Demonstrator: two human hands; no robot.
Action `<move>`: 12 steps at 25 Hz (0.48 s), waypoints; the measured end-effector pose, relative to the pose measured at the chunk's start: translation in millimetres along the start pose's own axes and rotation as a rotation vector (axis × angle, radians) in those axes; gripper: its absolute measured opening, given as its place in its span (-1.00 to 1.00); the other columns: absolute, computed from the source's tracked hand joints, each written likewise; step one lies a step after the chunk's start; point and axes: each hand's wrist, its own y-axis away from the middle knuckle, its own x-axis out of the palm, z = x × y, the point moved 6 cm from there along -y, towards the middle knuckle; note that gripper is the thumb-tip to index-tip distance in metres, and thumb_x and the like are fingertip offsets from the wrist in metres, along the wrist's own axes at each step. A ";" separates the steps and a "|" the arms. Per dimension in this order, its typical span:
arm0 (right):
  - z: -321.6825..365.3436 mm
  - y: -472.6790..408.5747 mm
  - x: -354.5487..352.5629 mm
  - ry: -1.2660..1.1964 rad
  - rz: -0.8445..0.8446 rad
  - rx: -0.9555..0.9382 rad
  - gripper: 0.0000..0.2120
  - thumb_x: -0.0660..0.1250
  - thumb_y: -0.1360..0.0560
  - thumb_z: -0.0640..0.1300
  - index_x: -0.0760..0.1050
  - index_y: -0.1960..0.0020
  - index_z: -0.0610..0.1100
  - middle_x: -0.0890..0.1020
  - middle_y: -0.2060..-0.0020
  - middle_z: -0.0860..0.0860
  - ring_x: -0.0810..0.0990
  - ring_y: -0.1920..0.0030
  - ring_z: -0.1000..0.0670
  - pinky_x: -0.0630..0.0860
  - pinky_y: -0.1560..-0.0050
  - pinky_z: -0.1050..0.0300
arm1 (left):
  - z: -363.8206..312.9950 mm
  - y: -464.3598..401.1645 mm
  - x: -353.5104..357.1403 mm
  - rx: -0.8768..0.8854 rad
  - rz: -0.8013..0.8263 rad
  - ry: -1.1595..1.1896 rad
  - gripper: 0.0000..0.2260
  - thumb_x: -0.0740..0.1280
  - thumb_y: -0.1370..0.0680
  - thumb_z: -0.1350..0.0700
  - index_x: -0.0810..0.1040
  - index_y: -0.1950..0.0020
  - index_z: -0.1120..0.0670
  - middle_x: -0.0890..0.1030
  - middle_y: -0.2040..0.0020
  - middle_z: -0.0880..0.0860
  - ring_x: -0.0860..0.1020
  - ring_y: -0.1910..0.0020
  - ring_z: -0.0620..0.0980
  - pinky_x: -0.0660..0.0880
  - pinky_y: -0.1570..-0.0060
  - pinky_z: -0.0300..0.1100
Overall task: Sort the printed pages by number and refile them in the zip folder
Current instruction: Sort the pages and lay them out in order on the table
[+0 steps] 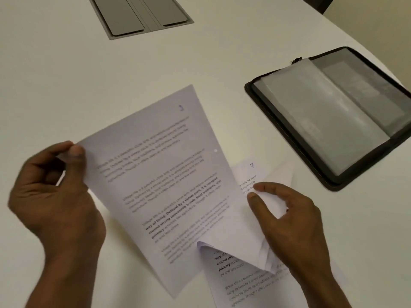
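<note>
Two hands at work over a white counter (55, 74), near its front edge. Left hand (55, 196) pinches the left corner of a printed page (160, 181) between thumb and curled fingers; sheet lifted and tilted, printed side up, a blue handwritten number near its top right corner, blurred, possibly a 3. A punched hole shows on its right edge.

Right hand (291, 221) grips a bent bundle of loose pages (242, 238) just beside the lifted page, thumb on top, fingers curled round the far side; the bundle's lower corner curls over. Top sheet of the bundle carries a blue handwritten 7 (252, 165). More printed text shows on a sheet lying under the bundle toward the front edge.

Zip folder (333, 121), black, lies open and flat toward the right edge of the counter, apart from the pages, translucent plastic sleeves (322, 107) fanned up from its spine. Zipper pull visible at its far rim.

Grey flap panel (140, 14) set flush in the counter at the far edge.
</note>
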 end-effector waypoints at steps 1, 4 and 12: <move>0.0 -5.1 8.4 -0.013 0.038 0.030 -0.74 0.48 -0.38 0.18 0.65 0.00 0.09 0.62 0.10 0.37 0.51 0.02 0.49 0.37 0.16 0.62 | 26.6 -7.4 -14.9 -0.054 0.013 0.017 -0.70 0.45 -0.50 -0.17 0.55 -0.08 0.00 0.59 -0.03 -0.03 0.56 -0.10 -0.01 0.52 -0.16 -0.08; -2.6 -18.7 28.0 0.012 0.079 0.080 -0.44 0.33 -0.27 0.49 0.64 -0.03 0.10 0.67 0.04 0.29 0.59 0.01 0.32 0.42 0.05 0.43 | 97.8 -39.5 -75.2 -0.195 -0.060 0.042 -0.48 0.36 -0.50 -0.33 0.57 -0.18 0.08 0.60 -0.12 0.12 0.58 -0.13 0.19 0.46 -0.22 0.31; 25.2 -25.4 61.2 0.001 0.105 -0.002 -0.08 -0.03 -0.17 0.73 0.49 -0.31 0.24 0.64 -0.03 0.19 0.56 0.08 0.10 0.40 0.09 0.31 | 33.4 -77.4 -55.8 -0.305 -0.088 0.099 -0.87 0.43 -0.55 0.18 0.66 -0.08 0.01 0.57 0.18 -0.04 0.53 0.10 -0.04 0.49 -0.04 -0.09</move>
